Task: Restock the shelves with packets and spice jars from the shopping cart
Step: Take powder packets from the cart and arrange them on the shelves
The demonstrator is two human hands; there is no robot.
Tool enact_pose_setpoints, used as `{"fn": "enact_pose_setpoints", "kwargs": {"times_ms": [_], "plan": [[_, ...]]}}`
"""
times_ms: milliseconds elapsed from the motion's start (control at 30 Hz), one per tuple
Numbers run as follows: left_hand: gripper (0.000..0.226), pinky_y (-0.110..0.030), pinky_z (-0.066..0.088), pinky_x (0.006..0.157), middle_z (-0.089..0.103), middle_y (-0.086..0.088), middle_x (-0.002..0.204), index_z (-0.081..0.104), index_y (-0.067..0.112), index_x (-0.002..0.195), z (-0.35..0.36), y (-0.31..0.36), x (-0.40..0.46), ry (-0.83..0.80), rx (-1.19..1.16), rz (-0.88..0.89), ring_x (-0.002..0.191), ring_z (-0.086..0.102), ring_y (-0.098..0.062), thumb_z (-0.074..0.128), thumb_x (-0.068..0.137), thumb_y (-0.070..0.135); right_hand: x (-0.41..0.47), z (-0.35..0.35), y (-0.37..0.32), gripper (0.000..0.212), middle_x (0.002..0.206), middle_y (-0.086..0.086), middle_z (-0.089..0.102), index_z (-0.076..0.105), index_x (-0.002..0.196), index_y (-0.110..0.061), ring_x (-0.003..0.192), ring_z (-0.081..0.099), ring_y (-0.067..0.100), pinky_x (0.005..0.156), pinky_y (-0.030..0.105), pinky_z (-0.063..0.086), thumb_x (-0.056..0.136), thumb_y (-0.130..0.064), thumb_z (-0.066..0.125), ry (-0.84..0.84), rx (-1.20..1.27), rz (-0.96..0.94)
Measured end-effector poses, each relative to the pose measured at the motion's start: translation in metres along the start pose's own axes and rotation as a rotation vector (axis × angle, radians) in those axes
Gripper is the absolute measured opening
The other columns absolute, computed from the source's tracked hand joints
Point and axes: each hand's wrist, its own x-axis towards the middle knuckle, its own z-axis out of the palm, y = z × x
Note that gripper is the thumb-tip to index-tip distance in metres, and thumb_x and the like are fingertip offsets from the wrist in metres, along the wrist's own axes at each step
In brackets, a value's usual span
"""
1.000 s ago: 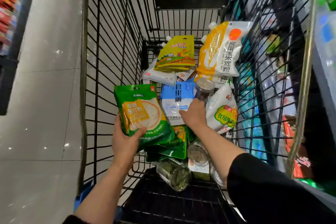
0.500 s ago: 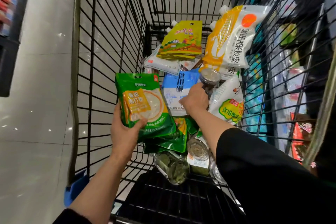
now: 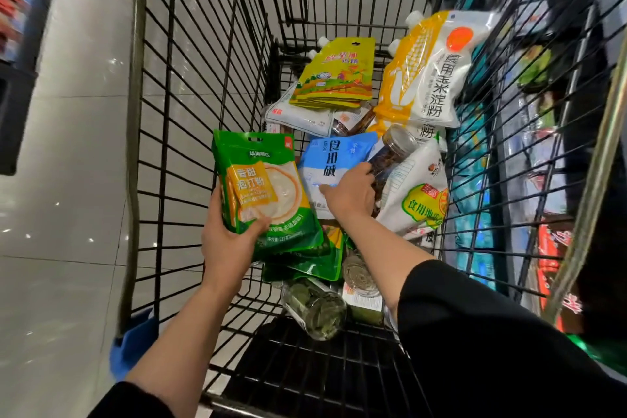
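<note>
I look down into a black wire shopping cart (image 3: 203, 85) full of packets and jars. My left hand (image 3: 228, 241) grips a green packet (image 3: 263, 187) by its lower edge and holds it above the pile. My right hand (image 3: 351, 193) is closed around a clear spice jar with dark contents (image 3: 393, 149), which lies tilted between a blue and white packet (image 3: 334, 159) and a white packet with a green label (image 3: 419, 193).
Further in lie a stack of yellow pouches (image 3: 336, 75) and a yellow-and-white corn starch bag (image 3: 431, 71). A jar of green leaves (image 3: 315, 309) and another jar (image 3: 361, 278) rest near me. Stocked shelves (image 3: 549, 146) run along the right, tiled floor (image 3: 68, 180) on the left.
My right hand has closed on the dark spice jar and the jar has tilted up from the pile. The left hand keeps holding the green packet.
</note>
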Motion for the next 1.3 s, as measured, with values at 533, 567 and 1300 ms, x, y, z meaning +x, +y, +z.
{"fn": "enact_pose_setpoints", "kwargs": {"times_ms": [533,567,1300], "plan": [[0.077,-0.05,0.051,0.096,0.065,0.004,0.124,0.048,0.028,0.137,-0.009,0.039,-0.001,-0.127,-0.098,0.102,0.111,0.064,-0.018,0.08,0.072,0.003,-0.06,-0.053,0.0,0.016,0.059,0.008,0.052,0.054,0.063,-0.009,0.064,0.052,0.034,0.045,0.032,0.019,0.078,-0.007,0.054,0.348,-0.039,-0.291],[0.077,-0.05,0.052,0.095,0.064,0.002,0.124,0.047,0.026,0.137,-0.011,0.044,-0.001,-0.159,-0.104,0.128,0.111,0.064,-0.018,0.08,0.072,0.003,-0.071,-0.059,0.0,0.014,0.061,0.008,0.055,0.059,0.067,-0.009,0.065,0.054,0.033,0.044,0.031,0.022,0.08,-0.008,0.055,0.404,-0.056,-0.327],[0.083,-0.045,0.05,0.098,0.062,-0.001,0.126,0.047,0.028,0.136,-0.075,0.16,-0.186,-1.073,-0.366,0.654,0.112,0.062,-0.022,0.081,0.068,-0.004,-0.486,-0.144,0.083,0.031,0.069,0.011,0.068,0.075,0.08,-0.008,0.068,0.051,0.02,0.058,0.034,0.04,0.055,0.004,0.062,1.719,-0.159,-0.51]]}}
